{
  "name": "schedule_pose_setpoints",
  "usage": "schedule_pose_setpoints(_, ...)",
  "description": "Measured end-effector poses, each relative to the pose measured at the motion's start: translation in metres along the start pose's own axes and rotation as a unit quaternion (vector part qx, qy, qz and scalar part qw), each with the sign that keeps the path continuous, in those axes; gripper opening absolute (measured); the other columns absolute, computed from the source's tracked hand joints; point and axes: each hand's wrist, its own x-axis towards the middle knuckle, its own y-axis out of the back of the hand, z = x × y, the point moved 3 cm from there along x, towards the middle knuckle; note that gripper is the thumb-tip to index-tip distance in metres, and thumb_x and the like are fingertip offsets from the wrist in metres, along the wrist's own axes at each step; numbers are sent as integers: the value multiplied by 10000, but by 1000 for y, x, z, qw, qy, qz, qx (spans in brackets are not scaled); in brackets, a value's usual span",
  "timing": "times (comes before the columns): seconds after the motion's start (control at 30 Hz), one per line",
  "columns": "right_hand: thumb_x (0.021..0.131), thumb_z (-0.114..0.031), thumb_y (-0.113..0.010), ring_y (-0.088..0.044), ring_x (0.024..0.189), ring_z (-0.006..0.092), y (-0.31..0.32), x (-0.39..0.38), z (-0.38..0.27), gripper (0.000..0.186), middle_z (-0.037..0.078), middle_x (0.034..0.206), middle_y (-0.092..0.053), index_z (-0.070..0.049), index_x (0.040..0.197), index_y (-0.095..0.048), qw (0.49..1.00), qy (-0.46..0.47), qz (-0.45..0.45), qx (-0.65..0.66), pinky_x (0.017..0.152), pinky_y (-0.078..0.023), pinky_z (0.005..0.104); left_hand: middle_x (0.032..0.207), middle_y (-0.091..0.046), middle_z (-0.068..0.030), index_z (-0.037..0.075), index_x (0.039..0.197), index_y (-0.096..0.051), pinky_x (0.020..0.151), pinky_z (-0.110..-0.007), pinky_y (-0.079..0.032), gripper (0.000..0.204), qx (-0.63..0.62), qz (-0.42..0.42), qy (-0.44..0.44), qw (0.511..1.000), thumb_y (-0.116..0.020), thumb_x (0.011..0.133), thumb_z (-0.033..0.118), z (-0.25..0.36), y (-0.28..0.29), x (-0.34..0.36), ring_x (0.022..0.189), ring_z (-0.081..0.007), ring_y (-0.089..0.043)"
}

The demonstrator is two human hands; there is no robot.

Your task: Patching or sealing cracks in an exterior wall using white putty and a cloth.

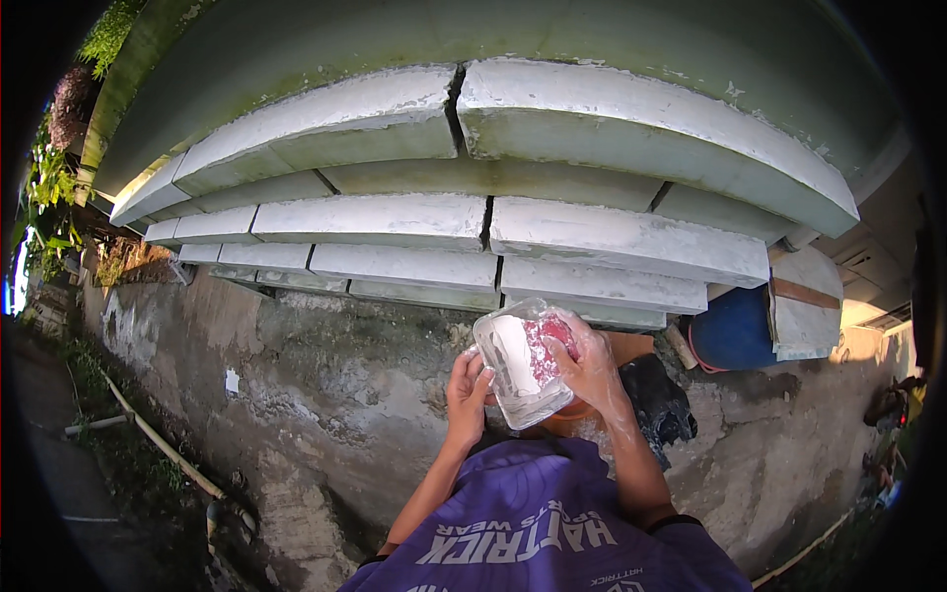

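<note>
In front of my chest, a clear plastic tub [533, 408] is tilted, with thick white paste [511, 347] inside. My left hand [467, 393] grips the tub's left side, thumb at the rim. A red, paste-smeared lump [542, 357], perhaps a sponge or cloth, is under the fingers of my right hand [590, 363] at the tub's right side. White smears coat the right hand and wrist. Whether those fingers also hold the rim is unclear. Part of an orange object [567, 419] shows below the tub; its kind is hidden.
Stepped, white-coated ledges [631, 232] with dark gaps span the wall ahead. To the right are a black plastic bag [659, 400], a blue drum [732, 331] and a pale sack-like sheet [807, 301]. Pipes or poles [173, 454] lie left on the stained concrete ground [296, 424].
</note>
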Motion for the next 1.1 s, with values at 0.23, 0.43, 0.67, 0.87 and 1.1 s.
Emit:
schedule_pose_setpoints(0.23, 849, -160, -669, -662, 925, 372, -4, -7, -19, 318, 209, 956, -694, -7, 1127, -655, 999, -26, 1, -39, 855, -506, 404, 1263, -607, -45, 27, 1286, -431, 632, -186, -549, 338, -19, -24, 29, 999, -542, 977, 108, -4, -4, -2, 929, -54, -632)
schedule_pose_setpoints(0.43, 821, -118, -670, -666, 870, 360, -11, -24, -30, 267, 185, 913, -701, -47, 1078, -690, 996, -1, 13, -85, 858, -479, 425, 1258, -611, -37, 41, 1272, -441, 626, -177, -543, 314, -30, -13, 23, 999, -538, 984, 120, -8, -7, -11, 896, -43, -635)
schedule_pose_setpoints(0.67, 851, -117, -661, -651, 938, 362, -22, -34, -9, 330, 217, 985, -676, -2, 1156, -613, 998, -53, 34, 23, 911, -451, 419, 1247, -619, -21, 43, 1266, -449, 604, -159, -517, 309, -28, -19, 38, 999, -542, 984, 129, -8, -4, -13, 864, -24, -629)
schedule_pose_setpoints(0.87, 914, -129, -622, -654, 984, 364, -19, -39, -4, 401, 248, 1066, -648, 44, 1256, -502, 999, -22, 15, 31, 845, -497, 381, 1213, -636, -11, 43, 1258, -467, 539, -146, -481, 300, -6, -16, 41, 999, -545, 990, 153, -8, 1, -12, 800, -7, -616)
schedule_pose_setpoints(1.1, 934, -22, -580, -610, 934, 128, -6, -50, 6, 423, 139, 1044, -671, 57, 1320, -427, 975, -70, 40, 205, 844, -476, 262, 978, -641, 44, 54, 1294, -463, 503, -139, -451, 355, -57, 50, 40, 996, -560, 989, 205, -20, 15, -14, 671, 16, -546)
